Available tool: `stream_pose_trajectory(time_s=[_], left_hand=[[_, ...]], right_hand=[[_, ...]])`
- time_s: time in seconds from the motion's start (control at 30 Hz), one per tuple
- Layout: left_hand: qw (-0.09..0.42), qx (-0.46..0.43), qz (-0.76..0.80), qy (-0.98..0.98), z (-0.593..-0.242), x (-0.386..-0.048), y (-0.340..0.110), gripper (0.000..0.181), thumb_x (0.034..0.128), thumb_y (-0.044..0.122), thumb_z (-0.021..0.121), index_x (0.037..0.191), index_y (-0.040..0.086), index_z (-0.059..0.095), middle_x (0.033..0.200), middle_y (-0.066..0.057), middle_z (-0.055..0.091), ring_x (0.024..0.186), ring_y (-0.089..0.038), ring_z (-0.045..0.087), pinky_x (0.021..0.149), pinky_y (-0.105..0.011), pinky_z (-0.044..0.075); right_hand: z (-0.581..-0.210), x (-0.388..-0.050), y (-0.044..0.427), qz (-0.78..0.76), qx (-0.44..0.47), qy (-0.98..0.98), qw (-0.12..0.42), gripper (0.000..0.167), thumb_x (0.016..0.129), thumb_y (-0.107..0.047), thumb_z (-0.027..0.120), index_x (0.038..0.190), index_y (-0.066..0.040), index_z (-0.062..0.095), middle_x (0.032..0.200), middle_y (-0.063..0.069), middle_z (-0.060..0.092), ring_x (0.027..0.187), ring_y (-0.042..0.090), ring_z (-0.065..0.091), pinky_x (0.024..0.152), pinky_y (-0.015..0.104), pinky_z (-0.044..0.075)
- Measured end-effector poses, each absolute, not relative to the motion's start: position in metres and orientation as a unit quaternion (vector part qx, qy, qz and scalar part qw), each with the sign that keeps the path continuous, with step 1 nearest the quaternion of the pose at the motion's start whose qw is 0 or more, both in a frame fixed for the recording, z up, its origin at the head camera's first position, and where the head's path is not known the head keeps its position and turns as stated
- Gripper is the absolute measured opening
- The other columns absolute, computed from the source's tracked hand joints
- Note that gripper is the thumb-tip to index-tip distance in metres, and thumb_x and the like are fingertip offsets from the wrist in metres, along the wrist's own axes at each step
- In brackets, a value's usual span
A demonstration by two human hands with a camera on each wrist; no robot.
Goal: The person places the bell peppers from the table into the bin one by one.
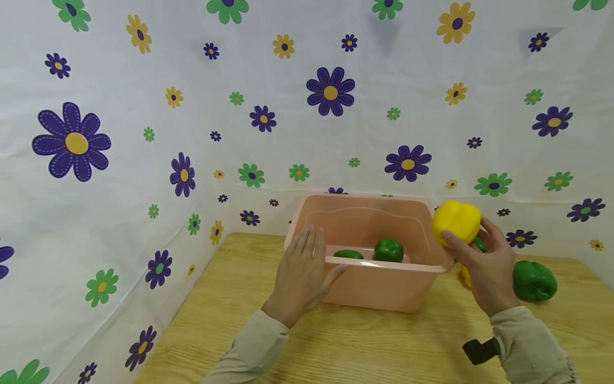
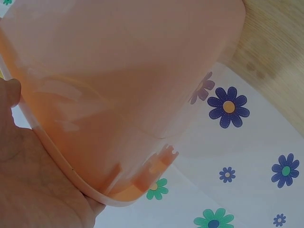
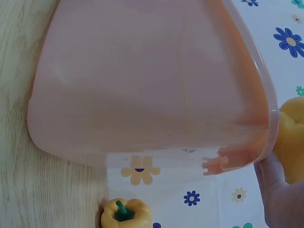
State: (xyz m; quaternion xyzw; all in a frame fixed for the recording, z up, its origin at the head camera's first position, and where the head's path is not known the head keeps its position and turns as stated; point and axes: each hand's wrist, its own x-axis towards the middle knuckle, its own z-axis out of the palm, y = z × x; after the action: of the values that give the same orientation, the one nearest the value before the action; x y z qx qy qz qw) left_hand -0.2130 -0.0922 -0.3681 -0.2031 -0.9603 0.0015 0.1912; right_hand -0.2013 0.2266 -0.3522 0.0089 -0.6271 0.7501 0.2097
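Observation:
A pink plastic bin (image 1: 374, 288) stands on the table. My left hand (image 1: 302, 272) rests on its near left corner, fingers straight and thumb along the near rim. In the left wrist view, the palm (image 2: 42, 185) lies against the rim. With my right hand (image 1: 491, 272) I hold a yellow bell pepper (image 1: 455, 221) above the bin's right end, thumb on its near side. In the right wrist view that pepper (image 3: 290, 137) appears just beyond the rim. Inside the bin lie a green bell pepper (image 1: 389, 250) and another green piece (image 1: 348, 254), partly hidden by the near wall.
Right of the bin, a green bell pepper (image 1: 534, 281) sits on the wooden table (image 1: 230, 304). Another yellow pepper (image 3: 124, 214) stands beside the bin, mostly behind my right hand in the head view. Something green also shows behind that hand. A flower-printed sheet (image 1: 283, 138) hangs behind and at left.

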Motion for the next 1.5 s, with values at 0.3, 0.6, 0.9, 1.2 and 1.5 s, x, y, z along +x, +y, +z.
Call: stream_pose_trajectory(time_s=[0.3, 0.6, 0.9, 1.2, 1.5], left_hand=[[0.192, -0.201, 0.004, -0.960, -0.3696, -0.2147, -0.0937, 0.090, 0.1025, 0.066, 0.032, 0.157, -0.005, 0.028, 0.163, -0.021, 0.027, 0.151, -0.033, 0.027, 0.124, -0.044, 0.020], [0.194, -0.202, -0.001, -0.960, -0.3695, -0.2159, -0.0941, 0.090, 0.1025, 0.066, 0.033, 0.156, -0.006, 0.028, 0.163, -0.021, 0.028, 0.151, -0.033, 0.027, 0.124, -0.044, 0.020], [0.186, -0.200, -0.006, -0.962, -0.3698, -0.2145, -0.0923, 0.091, 0.1023, 0.067, 0.032, 0.157, -0.005, 0.026, 0.163, -0.021, 0.026, 0.151, -0.033, 0.025, 0.124, -0.044, 0.019], [0.183, -0.198, -0.004, -0.963, -0.3690, -0.2148, -0.0917, 0.090, 0.1024, 0.067, 0.032, 0.157, -0.005, 0.026, 0.164, -0.021, 0.025, 0.152, -0.033, 0.025, 0.124, -0.044, 0.018], [0.182, -0.196, -0.006, -0.964, -0.3704, -0.2147, -0.0916, 0.090, 0.1022, 0.067, 0.032, 0.158, -0.004, 0.025, 0.164, -0.020, 0.025, 0.152, -0.033, 0.024, 0.124, -0.044, 0.018]], right_hand=[[-0.3545, -0.2040, 0.2300, 0.711, 0.017, -0.674, 0.203, 0.084, 0.090, -0.009, 0.077, 0.159, -0.014, 0.029, 0.138, 0.006, 0.045, 0.109, 0.008, 0.063, 0.081, 0.018, 0.056], [-0.3516, -0.2042, 0.2276, 0.671, 0.000, -0.714, 0.200, 0.087, 0.090, -0.015, 0.079, 0.160, -0.020, 0.027, 0.153, 0.017, 0.035, 0.135, 0.037, 0.052, 0.081, 0.014, 0.054], [-0.3533, -0.2034, 0.2299, 0.658, 0.002, -0.727, 0.196, 0.088, 0.091, -0.016, 0.078, 0.161, -0.022, 0.025, 0.155, 0.019, 0.033, 0.135, 0.036, 0.052, 0.081, 0.013, 0.054], [-0.3530, -0.2037, 0.2297, 0.651, 0.003, -0.733, 0.195, 0.088, 0.092, -0.017, 0.077, 0.161, -0.024, 0.024, 0.158, 0.020, 0.031, 0.138, 0.044, 0.045, 0.082, 0.012, 0.053], [-0.3536, -0.2041, 0.2296, 0.645, 0.010, -0.738, 0.198, 0.088, 0.092, -0.017, 0.077, 0.161, -0.025, 0.025, 0.159, 0.020, 0.030, 0.138, 0.043, 0.046, 0.083, 0.012, 0.052]])
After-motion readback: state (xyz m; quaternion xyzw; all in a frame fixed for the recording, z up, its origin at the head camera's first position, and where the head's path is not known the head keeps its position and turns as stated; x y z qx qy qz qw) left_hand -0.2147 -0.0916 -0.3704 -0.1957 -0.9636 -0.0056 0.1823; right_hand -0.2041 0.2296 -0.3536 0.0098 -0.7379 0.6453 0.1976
